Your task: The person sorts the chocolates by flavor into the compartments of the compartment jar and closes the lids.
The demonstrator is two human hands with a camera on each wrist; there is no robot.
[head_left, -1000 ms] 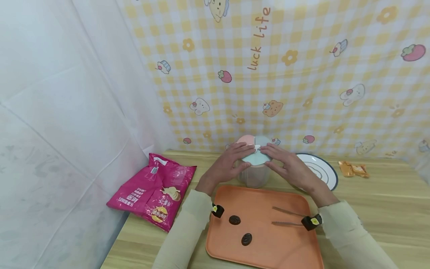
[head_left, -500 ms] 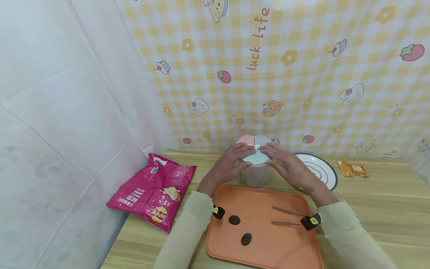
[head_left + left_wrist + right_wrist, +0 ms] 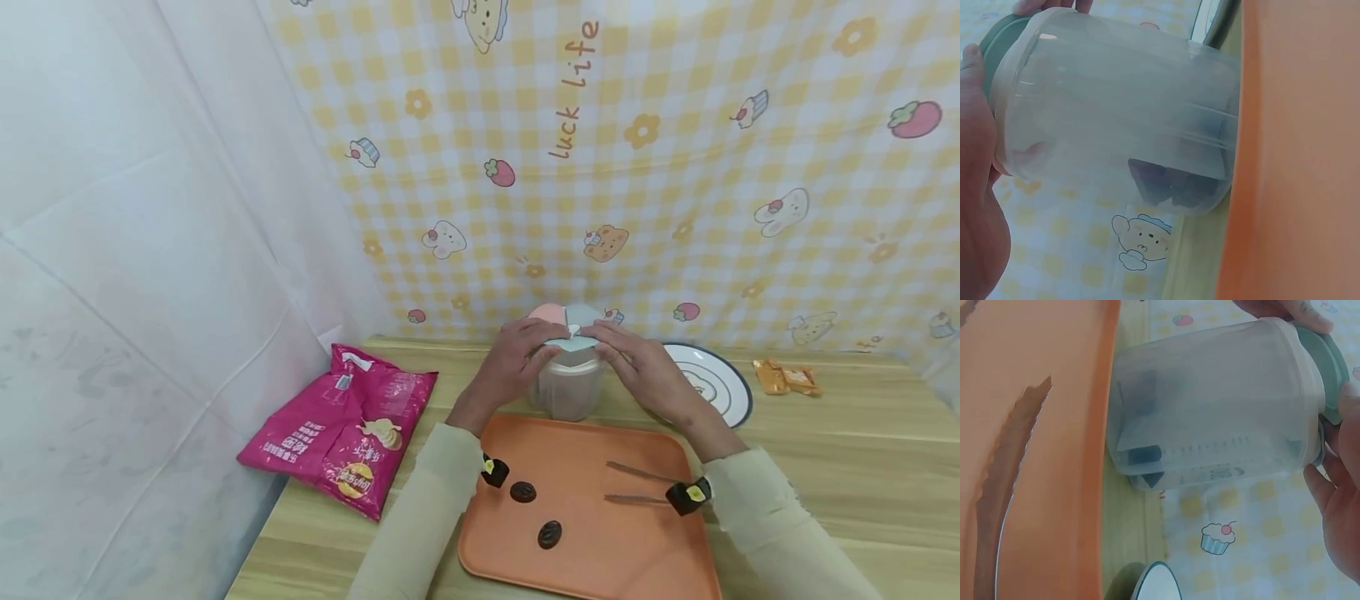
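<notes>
A clear plastic canister (image 3: 570, 393) stands behind the tray, topped by pink (image 3: 549, 313), grey-blue (image 3: 588, 314) and green lid sections. The green lid (image 3: 1327, 362) is tilted, its front edge raised off the rim. My left hand (image 3: 508, 362) grips it from the left, with fingers on top and the thumb at the front edge. From the right, my right hand (image 3: 651, 373) holds it the same way. Dark pieces (image 3: 1175, 182) lie in the canister's bottom. Fingers partly hide the lid's middle.
An orange tray (image 3: 592, 558) bears two dark oval pieces (image 3: 550, 534) and metal tongs (image 3: 637, 499), partly hidden. A pink chip bag (image 3: 345, 425) lies left. A blue-rimmed plate (image 3: 731, 387) and small orange packets (image 3: 787, 377) are right. A checked cloth (image 3: 645, 200) hangs behind.
The green lid's front edge has risen, baring the canister's rim below it. Both thumbs have moved up with it, and the wrists have shifted slightly.
</notes>
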